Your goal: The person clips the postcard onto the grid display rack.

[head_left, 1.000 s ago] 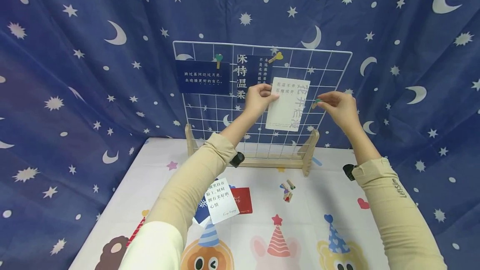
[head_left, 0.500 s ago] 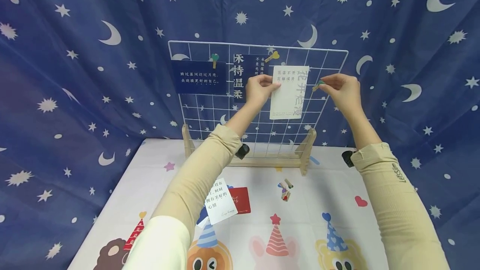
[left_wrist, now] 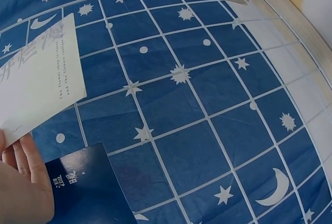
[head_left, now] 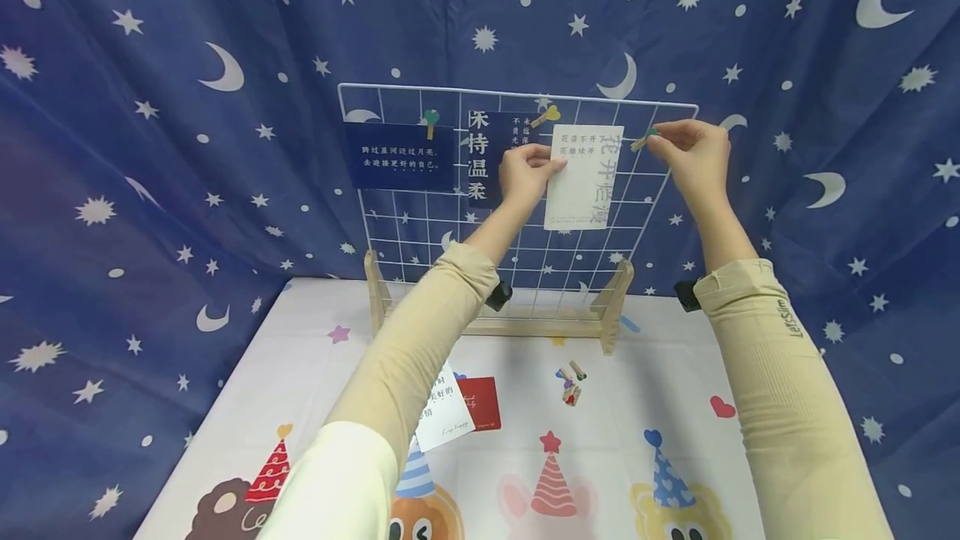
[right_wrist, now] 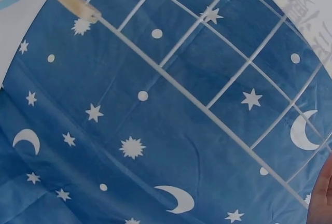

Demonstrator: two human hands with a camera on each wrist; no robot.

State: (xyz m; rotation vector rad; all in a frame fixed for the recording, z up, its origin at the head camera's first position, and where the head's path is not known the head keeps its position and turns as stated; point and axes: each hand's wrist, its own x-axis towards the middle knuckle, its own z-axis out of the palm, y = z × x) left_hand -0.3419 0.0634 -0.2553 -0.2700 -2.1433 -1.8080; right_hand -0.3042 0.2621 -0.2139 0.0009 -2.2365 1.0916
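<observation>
My left hand (head_left: pixel 523 173) pinches a white card (head_left: pixel 582 190) by its left edge, held upright in front of the white wire grid (head_left: pixel 637 215). The card also shows in the left wrist view, above the hand (left_wrist: pixel 26 182). To its right my right hand (head_left: pixel 693 152) pinches a small wooden clothespin (head_left: pixel 642 140) with a green end, near the grid's upper right. A dark blue card (head_left: pixel 401 157) hangs at the grid's left under a green-topped clothespin (head_left: pixel 431 123). Another blue card (head_left: pixel 480 161) hangs by a yellow-topped clothespin (head_left: pixel 547 115), partly hidden by my left hand.
The grid stands in a wooden base (head_left: pixel 540 327) on a table (head_left: pixel 660 382) with a printed white cloth. Several loose clothespins (head_left: pixel 572 394) lie in front. A red card (head_left: pixel 482 403) and a white card (head_left: pixel 450 423) lie left of them, partly under my forearm. A blue curtain (head_left: pixel 810 65) hangs behind.
Both hands have risen along the grid, carrying the white card and the clothespin up towards its top. The right hand has also moved slightly right.
</observation>
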